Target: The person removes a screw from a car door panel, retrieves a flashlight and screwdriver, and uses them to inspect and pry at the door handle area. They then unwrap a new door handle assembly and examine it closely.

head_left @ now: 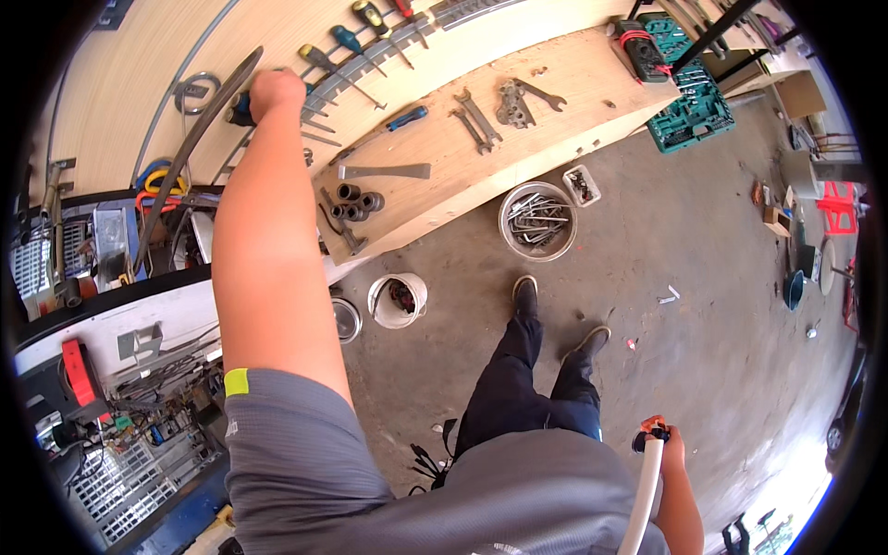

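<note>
My left hand reaches up to the tool rack on the pale wooden panel, its fingers closed around what looks like a screwdriver handle, mostly hidden by the hand. Beside it is a screwdriver with a dark blue handle. Further right along the rack hang a yellow-and-black screwdriver, a teal one and others. Low on the right, my right hand is closed on a small orange-and-black object whose kind I cannot make out. A white tube passes in front of that forearm.
The wooden bench bears wrenches, a blue-handled screwdriver, a flat metal bar and sockets. On the floor stand a metal bowl of rods and a white bucket. A green tool case lies beyond.
</note>
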A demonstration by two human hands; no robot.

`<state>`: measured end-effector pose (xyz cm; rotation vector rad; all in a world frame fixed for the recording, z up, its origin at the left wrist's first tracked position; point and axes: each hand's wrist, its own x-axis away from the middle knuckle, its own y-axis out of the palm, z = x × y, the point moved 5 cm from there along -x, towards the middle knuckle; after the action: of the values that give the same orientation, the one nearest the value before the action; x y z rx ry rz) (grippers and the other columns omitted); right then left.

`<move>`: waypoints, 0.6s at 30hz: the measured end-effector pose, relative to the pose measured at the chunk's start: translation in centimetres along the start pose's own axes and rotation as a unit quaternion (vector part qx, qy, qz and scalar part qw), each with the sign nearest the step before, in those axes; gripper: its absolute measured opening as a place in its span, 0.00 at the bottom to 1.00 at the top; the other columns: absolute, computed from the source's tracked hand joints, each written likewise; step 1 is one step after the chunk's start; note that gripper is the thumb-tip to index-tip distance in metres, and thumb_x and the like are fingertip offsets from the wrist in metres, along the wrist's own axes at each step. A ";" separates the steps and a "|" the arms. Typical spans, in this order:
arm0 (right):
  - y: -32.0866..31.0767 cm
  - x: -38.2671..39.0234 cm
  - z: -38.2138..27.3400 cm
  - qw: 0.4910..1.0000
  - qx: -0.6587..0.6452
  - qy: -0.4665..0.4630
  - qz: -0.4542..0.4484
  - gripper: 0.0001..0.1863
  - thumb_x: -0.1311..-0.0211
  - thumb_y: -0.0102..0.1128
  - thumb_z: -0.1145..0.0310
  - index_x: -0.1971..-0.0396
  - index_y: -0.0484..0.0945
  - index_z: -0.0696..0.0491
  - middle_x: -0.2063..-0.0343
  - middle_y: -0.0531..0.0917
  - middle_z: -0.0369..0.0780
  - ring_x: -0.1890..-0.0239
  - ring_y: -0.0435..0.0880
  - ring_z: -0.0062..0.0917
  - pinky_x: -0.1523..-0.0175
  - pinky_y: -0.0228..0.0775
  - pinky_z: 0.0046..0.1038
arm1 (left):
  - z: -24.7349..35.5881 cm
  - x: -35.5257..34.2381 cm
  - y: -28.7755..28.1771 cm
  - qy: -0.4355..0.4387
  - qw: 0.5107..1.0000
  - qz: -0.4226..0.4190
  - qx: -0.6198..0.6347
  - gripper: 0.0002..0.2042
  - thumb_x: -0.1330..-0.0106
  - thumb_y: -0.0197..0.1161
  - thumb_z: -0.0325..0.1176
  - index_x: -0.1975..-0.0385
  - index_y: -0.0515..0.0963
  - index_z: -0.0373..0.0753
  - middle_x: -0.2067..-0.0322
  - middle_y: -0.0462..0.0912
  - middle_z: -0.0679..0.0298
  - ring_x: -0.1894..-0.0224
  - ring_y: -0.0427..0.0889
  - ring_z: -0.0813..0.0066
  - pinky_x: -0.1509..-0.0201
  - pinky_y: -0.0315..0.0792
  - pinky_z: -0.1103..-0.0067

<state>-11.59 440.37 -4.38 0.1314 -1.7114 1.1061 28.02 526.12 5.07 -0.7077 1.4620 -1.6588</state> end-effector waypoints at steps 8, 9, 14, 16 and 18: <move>1.7 -0.9 3.4 0.996 0.034 -0.068 0.039 0.33 0.50 0.72 0.64 0.45 0.72 0.63 0.62 0.83 0.49 0.71 0.88 0.32 0.74 0.85 0.32 | -0.4 -0.1 -0.3 0.037 0.998 0.038 0.024 0.22 0.31 0.61 0.48 0.51 0.81 0.33 0.49 0.84 0.48 0.45 0.83 0.50 0.42 0.75 0.63; 1.8 -0.9 3.9 0.999 -0.002 -0.044 0.031 0.33 0.51 0.72 0.64 0.45 0.72 0.63 0.62 0.83 0.49 0.70 0.88 0.32 0.74 0.85 0.32 | -0.2 0.1 -0.6 0.037 0.998 0.036 0.029 0.22 0.31 0.61 0.48 0.51 0.81 0.33 0.48 0.84 0.48 0.45 0.82 0.50 0.42 0.75 0.63; 0.3 0.7 1.5 0.998 -0.067 0.004 0.015 0.35 0.52 0.72 0.64 0.44 0.72 0.62 0.61 0.83 0.49 0.69 0.88 0.33 0.74 0.84 0.32 | -2.1 -1.1 0.3 0.056 0.979 0.141 0.136 0.23 0.31 0.61 0.50 0.51 0.81 0.34 0.49 0.83 0.47 0.46 0.82 0.48 0.42 0.74 0.61; 0.4 0.6 2.1 0.998 -0.059 0.001 0.017 0.35 0.52 0.72 0.64 0.44 0.72 0.62 0.61 0.83 0.49 0.69 0.88 0.34 0.73 0.84 0.33 | -2.1 -1.8 -0.6 0.062 0.977 0.151 0.139 0.24 0.32 0.60 0.52 0.54 0.80 0.33 0.51 0.83 0.44 0.47 0.82 0.45 0.42 0.74 0.60; 1.1 -0.4 3.6 0.999 -0.027 -0.021 0.027 0.35 0.53 0.72 0.62 0.44 0.72 0.61 0.61 0.84 0.49 0.69 0.88 0.34 0.71 0.84 0.33 | -1.1 -2.0 -2.1 0.039 0.983 0.140 0.117 0.24 0.33 0.60 0.53 0.57 0.79 0.33 0.53 0.84 0.43 0.47 0.82 0.44 0.41 0.73 0.59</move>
<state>-14.54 438.28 -5.48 0.0761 -1.7905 1.1018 27.80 528.43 7.13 -0.2962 1.3224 -1.6166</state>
